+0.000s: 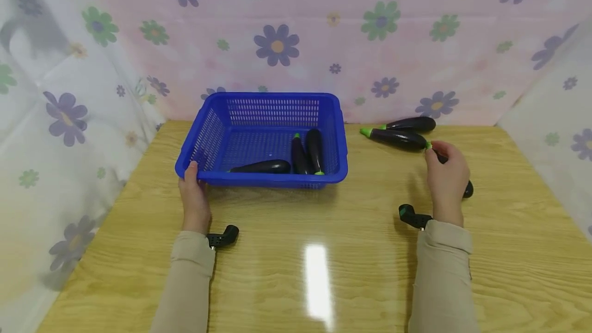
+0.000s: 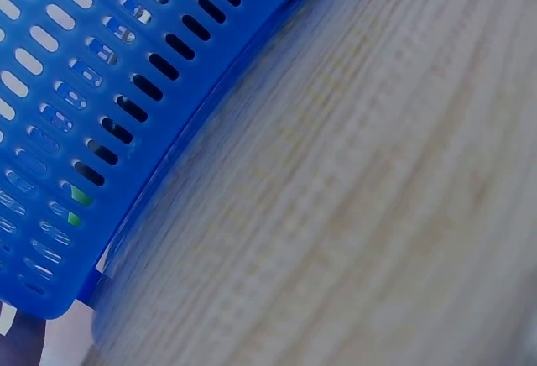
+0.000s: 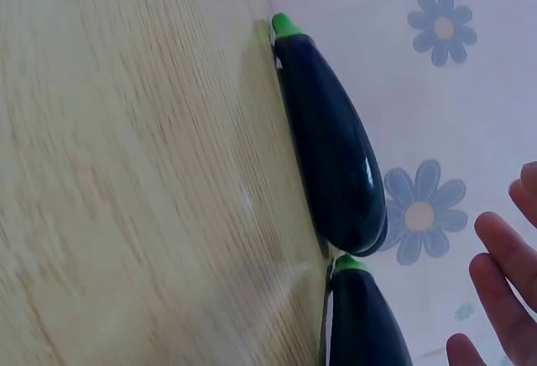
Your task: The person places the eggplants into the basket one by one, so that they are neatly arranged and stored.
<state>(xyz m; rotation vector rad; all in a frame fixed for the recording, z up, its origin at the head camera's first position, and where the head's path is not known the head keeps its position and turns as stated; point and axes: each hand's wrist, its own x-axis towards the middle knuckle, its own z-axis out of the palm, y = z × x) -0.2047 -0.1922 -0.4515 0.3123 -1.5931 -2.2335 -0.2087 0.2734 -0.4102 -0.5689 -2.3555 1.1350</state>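
A blue plastic basket (image 1: 273, 176) with slotted walls stands on the table. My left hand (image 1: 194, 199) holds its near left corner, thumb over the rim; the left wrist view shows the slotted basket wall (image 2: 168, 89) close up, with little of the hand. Three dark eggplants lie inside, one of them along the near wall (image 1: 268, 166). My right hand (image 1: 447, 179) is over another eggplant (image 1: 468, 189), hiding its middle. In the right wrist view, its fingers (image 3: 508, 269) are spread, apart from that eggplant (image 3: 365, 324).
Two more eggplants, a front one (image 1: 400, 139) and a rear one (image 1: 413, 124), lie side by side near the back edge of the wooden table (image 1: 370, 271). Flowered cloth (image 1: 314, 40) hangs behind the table and at both sides.
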